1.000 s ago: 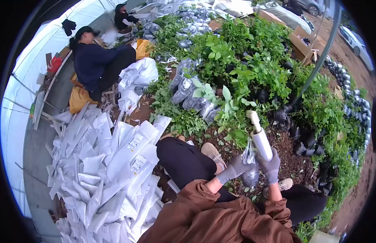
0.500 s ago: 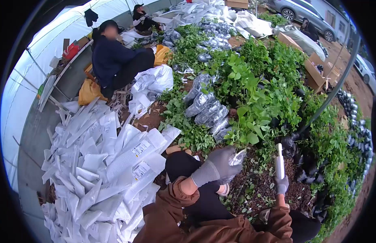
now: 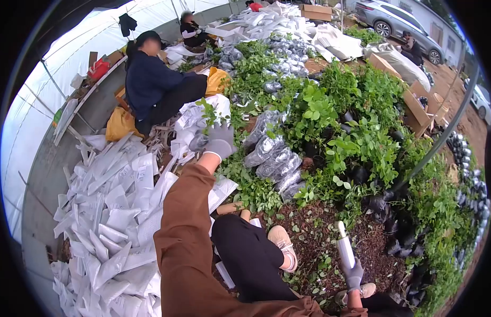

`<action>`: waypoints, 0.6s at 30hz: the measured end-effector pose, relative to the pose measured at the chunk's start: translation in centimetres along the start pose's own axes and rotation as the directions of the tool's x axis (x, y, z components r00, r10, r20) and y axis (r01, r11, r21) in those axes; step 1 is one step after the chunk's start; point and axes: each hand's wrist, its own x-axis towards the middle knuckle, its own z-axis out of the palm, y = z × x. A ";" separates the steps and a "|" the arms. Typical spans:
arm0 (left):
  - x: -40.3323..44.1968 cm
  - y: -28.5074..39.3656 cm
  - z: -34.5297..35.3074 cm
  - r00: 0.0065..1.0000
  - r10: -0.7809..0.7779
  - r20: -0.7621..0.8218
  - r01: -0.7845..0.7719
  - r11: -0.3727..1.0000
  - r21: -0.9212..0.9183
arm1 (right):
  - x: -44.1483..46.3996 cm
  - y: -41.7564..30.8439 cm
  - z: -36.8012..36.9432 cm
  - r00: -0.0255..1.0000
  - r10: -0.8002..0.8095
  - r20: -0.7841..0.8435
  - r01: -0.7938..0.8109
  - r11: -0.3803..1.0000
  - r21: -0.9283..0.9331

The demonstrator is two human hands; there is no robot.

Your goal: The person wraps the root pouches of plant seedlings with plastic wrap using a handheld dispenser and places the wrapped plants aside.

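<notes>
"Right hand (image 3: 354, 276)?"
"Gripping a white tube (image 3: 346, 253), right of the plastic-wrapped bundles (image 3: 274, 154)."
"Left hand (image 3: 220, 141)?"
"At a leafy seedling (image 3: 208, 113) left of them; can't tell its grip."
"Around?"
"White sleeves (image 3: 116, 222) heaped farther left, dense greenery (image 3: 356, 105) right."

To our left, a pile of packages (image 3: 124, 227) spreads from the near edge back toward a seated person (image 3: 155, 79), with a sack (image 3: 121, 124) on the ground between them. Our left hand (image 3: 221, 140) holds a bagged plant (image 3: 199, 141) beyond the near part of that pile. Bundles (image 3: 272, 158) lie in a row right of that hand, with leafy plants (image 3: 330, 111) to their right. A tube (image 3: 345, 251) is in our right hand (image 3: 354, 276), at the near right (above the soil (image 3: 309, 232)). A car (image 3: 401, 26) stands at the far right, behind an open box (image 3: 414, 113).
</notes>
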 end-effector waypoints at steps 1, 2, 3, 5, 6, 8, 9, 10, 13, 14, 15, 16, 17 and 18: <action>-1.1 3.0 0.4 0.982 0.167 0.083 -0.169 0.985 0.014 | -0.3 -0.3 0.5 1.000 0.011 0.023 -0.011 1.000 0.028; -2.2 6.1 1.4 0.937 0.306 0.167 -0.300 0.952 -0.061 | -0.9 -1.5 0.3 0.997 0.034 0.074 -0.038 0.998 0.059; -3.7 9.4 2.2 0.886 0.424 0.190 -0.415 0.906 -0.086 | -0.9 -0.5 1.2 0.998 -0.014 0.058 0.008 0.995 0.102; -7.2 15.1 2.5 0.706 0.669 0.231 -0.638 0.743 -0.202 | -0.5 0.9 2.7 0.996 -0.069 0.053 0.060 0.985 0.164; -8.9 17.5 1.4 0.587 0.763 0.270 -0.725 0.644 -0.243 | -0.4 1.6 2.8 0.996 -0.070 0.061 0.058 0.982 0.182; -11.8 21.4 0.7 0.389 0.900 0.196 -0.848 0.433 -0.307 | -0.8 -0.5 1.9 0.993 0.003 0.114 -0.056 0.883 0.466; -12.8 23.0 0.4 0.333 0.920 0.206 -0.871 0.384 -0.308 | -0.6 -0.4 2.2 0.984 0.065 0.166 -0.153 0.785 0.600; -14.4 24.6 0.2 0.251 0.945 0.208 -0.896 0.308 -0.320 | -1.9 -5.6 -1.1 0.965 0.080 0.248 -0.236 0.673 0.701; -17.0 29.1 0.3 0.263 0.952 0.158 -0.800 0.307 -0.515 | -1.4 -3.8 -0.5 0.898 0.173 0.405 -0.437 0.228 0.870; -17.7 30.8 0.5 0.324 0.935 0.144 -0.718 0.343 -0.606 | -1.7 -5.0 -1.7 0.919 0.113 0.378 -0.394 0.251 0.884; -18.7 32.1 0.0 0.409 0.910 0.063 -0.580 0.313 -0.752 | -1.5 -5.4 -2.0 0.930 0.100 0.353 -0.365 0.153 0.918; -19.8 32.9 -0.5 0.515 0.857 0.016 -0.418 0.267 -0.868 | -1.3 -4.8 -1.9 0.921 0.136 0.365 -0.379 0.099 0.920; -20.9 34.3 -0.1 0.549 0.836 0.003 -0.271 0.181 -0.945 | -1.2 -4.4 -2.0 0.931 0.145 0.336 -0.353 0.115 0.928; -22.0 35.4 -0.2 0.552 0.833 0.033 -0.294 0.232 -0.927 | -1.2 -4.0 -2.3 0.937 0.151 0.314 -0.333 0.132 0.934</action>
